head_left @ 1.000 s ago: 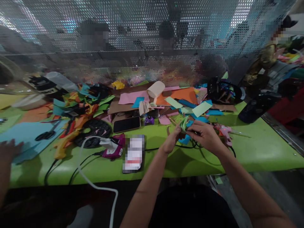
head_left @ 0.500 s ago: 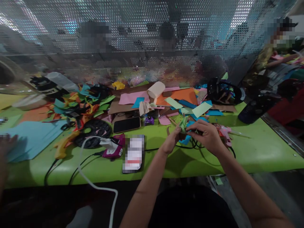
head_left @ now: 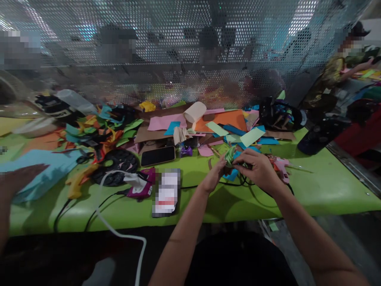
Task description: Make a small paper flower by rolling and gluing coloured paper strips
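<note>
A small bundle of light green paper (head_left: 229, 155), with curved layered edges, stands upright in my left hand (head_left: 216, 172). My left fingers are closed around its lower part. My right hand (head_left: 258, 170) pinches at the right side of the same bundle, its thumb and fingertips pressed together; what exactly lies between them is partly hidden. Blue paper (head_left: 230, 176) shows just below and behind my hands. Beyond my right hand lies a pink glue gun (head_left: 281, 166), its black cord running under my wrists.
A phone (head_left: 158, 156), a second phone with a lit screen (head_left: 167, 194), a magenta power strip (head_left: 143, 184) and a yellow glue gun (head_left: 80, 180) lie to the left. Paper scraps (head_left: 166, 122) cover the back. Another person's hand (head_left: 25, 178) rests over blue sheets (head_left: 56, 171); a dark bottle (head_left: 320, 137) stands right.
My hands stay nearly in place on the green paper, with slight finger movement. At the far left, another person's hand has come further in over the blue sheets.
</note>
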### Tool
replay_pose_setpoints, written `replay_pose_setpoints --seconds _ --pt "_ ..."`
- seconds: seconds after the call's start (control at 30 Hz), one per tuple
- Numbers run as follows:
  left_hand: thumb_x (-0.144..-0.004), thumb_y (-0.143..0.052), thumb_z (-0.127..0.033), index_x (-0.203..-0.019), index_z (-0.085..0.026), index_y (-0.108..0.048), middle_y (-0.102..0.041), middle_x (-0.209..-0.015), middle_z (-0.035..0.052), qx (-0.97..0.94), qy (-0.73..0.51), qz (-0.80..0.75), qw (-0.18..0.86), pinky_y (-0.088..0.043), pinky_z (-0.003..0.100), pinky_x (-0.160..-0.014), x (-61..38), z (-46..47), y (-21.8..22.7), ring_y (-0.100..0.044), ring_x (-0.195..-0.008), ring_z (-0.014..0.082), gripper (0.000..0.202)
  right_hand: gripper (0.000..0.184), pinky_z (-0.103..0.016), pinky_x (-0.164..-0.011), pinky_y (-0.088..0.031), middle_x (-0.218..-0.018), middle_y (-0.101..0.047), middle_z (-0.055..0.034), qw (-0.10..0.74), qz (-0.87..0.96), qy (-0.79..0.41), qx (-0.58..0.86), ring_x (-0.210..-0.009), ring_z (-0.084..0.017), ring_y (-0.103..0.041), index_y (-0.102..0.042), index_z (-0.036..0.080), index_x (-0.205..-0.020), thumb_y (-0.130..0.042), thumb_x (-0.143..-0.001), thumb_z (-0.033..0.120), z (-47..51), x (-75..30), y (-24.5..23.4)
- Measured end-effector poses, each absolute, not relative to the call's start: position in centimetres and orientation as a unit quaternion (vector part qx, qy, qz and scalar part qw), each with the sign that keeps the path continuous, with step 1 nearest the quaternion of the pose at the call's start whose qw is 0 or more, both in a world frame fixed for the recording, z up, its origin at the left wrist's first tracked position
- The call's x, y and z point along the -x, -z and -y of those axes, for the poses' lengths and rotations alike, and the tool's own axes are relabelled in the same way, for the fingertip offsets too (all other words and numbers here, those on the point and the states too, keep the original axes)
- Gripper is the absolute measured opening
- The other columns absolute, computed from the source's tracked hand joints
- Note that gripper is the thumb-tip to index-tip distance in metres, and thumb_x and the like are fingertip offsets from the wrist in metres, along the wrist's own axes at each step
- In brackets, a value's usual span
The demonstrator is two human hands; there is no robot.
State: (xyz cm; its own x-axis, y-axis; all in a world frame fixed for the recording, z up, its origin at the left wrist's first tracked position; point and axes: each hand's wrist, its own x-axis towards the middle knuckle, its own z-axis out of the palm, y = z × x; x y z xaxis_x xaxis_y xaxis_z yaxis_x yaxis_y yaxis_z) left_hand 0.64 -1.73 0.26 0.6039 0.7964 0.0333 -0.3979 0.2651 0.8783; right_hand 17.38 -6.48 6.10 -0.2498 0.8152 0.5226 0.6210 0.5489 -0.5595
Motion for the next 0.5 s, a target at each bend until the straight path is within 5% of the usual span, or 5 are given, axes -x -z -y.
replay_pose_setpoints --seconds 0.23,0.5 --pt "-0.080 -0.064 -0.054 -0.144 -0.020 -0.044 -0.046 -0.072 -0.0036 -0.481 -0.371 -0.227 0.761 -0.028 0.026 -0.061 -0.43 1.77 -0.56 -0.035 -0.062 0.0111 0.075 0.010 -0.028 -0.069 -0.047 -0.085 -0.061 -0.0048 0.357 0.806 -0.112 0.458 -0.081 -0.019 -0.061 -0.065 0.021 -0.085 -0.059 -0.087 0.013 6.38 -17.34 -6.89" --pt "-0.080 -0.064 -0.052 -0.137 -0.022 -0.054 -0.051 -0.076 -0.0011 -0.455 -0.388 -0.194 0.778 -0.029 0.024 -0.058 -0.70 1.64 -0.16 -0.033 -0.061 0.0104 0.065 0.009 -0.030 -0.074 -0.047 -0.087 -0.061 -0.0056 0.345 0.817 -0.105 0.451 -0.083 -0.020 -0.060 -0.061 0.021 -0.084 -0.056 -0.089 0.015 6.33 -17.30 -6.83"
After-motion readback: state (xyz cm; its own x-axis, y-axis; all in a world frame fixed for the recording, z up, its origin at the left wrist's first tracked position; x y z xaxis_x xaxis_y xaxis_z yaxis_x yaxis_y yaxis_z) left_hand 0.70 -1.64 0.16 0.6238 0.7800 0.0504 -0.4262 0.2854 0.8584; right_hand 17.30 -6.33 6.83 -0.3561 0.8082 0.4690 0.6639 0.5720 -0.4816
